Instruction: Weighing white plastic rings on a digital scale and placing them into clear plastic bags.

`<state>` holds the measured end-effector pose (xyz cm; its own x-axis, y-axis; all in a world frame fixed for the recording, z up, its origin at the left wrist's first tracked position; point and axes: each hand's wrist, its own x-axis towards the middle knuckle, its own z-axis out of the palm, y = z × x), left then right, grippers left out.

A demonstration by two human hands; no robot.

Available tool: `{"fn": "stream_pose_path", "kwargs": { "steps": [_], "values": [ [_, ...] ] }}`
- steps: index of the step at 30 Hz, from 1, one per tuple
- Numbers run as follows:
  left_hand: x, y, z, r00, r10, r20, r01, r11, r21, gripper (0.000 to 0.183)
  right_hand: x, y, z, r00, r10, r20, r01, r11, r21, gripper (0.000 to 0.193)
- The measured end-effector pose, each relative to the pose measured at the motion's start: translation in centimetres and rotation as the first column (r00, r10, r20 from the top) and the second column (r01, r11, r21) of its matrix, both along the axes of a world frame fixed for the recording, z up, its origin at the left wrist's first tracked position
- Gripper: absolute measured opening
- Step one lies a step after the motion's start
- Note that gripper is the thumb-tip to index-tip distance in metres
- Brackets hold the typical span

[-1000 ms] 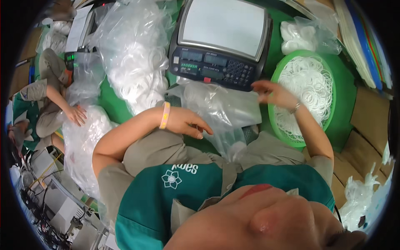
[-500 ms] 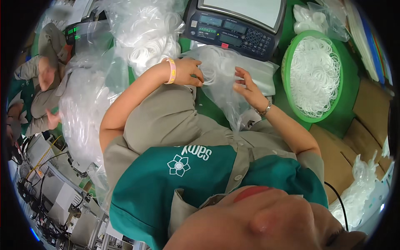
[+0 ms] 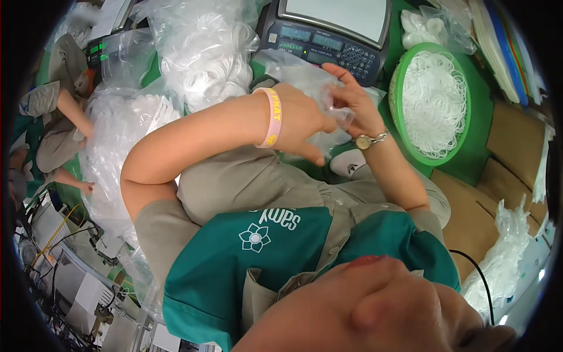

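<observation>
Clear bag (image 3: 293,68) — scale (image 3: 355,58) behind, basket (image 3: 399,114) w/ rings (image 3: 435,105) R.

head view | left head-worn fisheye | looks down on hands (image 3: 300,116) | close above torso (image 3: 305,234)

Between the left hand (image 3: 296,120) and the right hand (image 3: 358,105) lies a plastic bag (image 3: 293,67), with the scale (image 3: 331,42) just beyond the right hand and the basket (image 3: 396,100) of rings (image 3: 434,105) to that hand's right. Beyond the left hand and to its left lies a large bag of rings (image 3: 214,64), and farther left, past the forearm, another filled bag (image 3: 120,126). Cardboard (image 3: 469,202) lies nearer the body than the right hand, to its right.
</observation>
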<state>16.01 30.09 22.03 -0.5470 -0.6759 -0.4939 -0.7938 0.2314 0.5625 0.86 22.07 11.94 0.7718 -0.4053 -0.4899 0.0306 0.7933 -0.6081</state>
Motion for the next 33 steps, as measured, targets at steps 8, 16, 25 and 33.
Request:
{"fn": "stream_pose_path", "kwargs": {
  "steps": [8, 16, 25, 33],
  "values": [
    [4.5, -0.6, -7.7, 0.651, 0.503, -0.569, -0.397, 0.864, 0.311, 0.039, -6.6, -5.6, -2.1, 0.964, 0.006, -0.267, -0.116, 0.910, -0.398, 0.023],
    [15.0, -0.3, -21.9, 0.643, 0.709, 0.291, -0.660, 0.705, -0.258, 0.037, -5.1, -0.9, -1.9, 0.842, 0.350, -0.410, -0.539, 0.570, -0.620, 0.091],
    [10.5, -2.8, -15.0, 0.395, 0.742, -0.541, -0.678, 0.633, 0.373, 0.046, -1.5, 2.2, -9.1, 0.841, 0.109, -0.529, -0.540, 0.181, -0.822, 0.020],
    [5.9, 0.9, -9.6, 0.872, 0.444, -0.205, -0.443, 0.895, 0.055, 0.034, -3.3, -5.7, -7.5, 0.937, -0.028, -0.349, -0.295, 0.474, -0.830, 0.008]
  ]
}}
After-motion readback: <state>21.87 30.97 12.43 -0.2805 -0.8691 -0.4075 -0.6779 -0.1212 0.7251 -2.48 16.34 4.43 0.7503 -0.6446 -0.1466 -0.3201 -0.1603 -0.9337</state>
